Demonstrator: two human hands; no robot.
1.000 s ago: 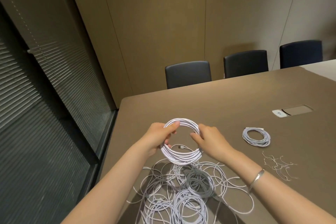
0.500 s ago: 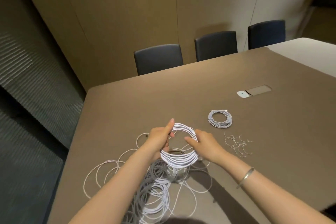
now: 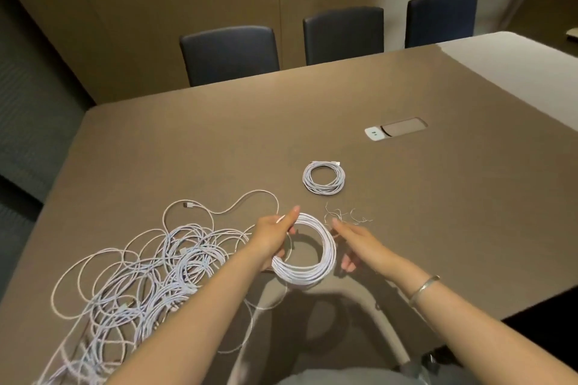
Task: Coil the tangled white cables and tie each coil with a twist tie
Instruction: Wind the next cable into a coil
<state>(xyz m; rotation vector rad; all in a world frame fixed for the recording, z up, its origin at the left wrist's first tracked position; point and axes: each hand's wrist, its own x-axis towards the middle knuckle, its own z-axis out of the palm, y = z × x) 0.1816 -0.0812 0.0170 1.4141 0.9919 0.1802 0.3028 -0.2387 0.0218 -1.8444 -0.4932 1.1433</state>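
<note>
Your left hand [image 3: 271, 236] gripped the white coil [image 3: 308, 251] at frame centre, above the table [image 3: 219, 141]; your right hand [image 3: 358, 242] hovered beside it, fingers relaxed, holding nothing; tangled cables [image 3: 150, 272] sat lower left; twist ties [image 3: 345, 216] and finished coil [image 3: 323, 179] just above.

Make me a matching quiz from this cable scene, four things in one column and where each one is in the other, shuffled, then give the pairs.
Things:
1. fresh coil
2. finished coil
3. tangled cables
4. twist ties

Places:
A. loose heap on the table's left side
B. gripped in the left hand
C. flat on the table, beyond the ties
D. scattered just past the right hand

Pairs: 1-B, 2-C, 3-A, 4-D
</note>
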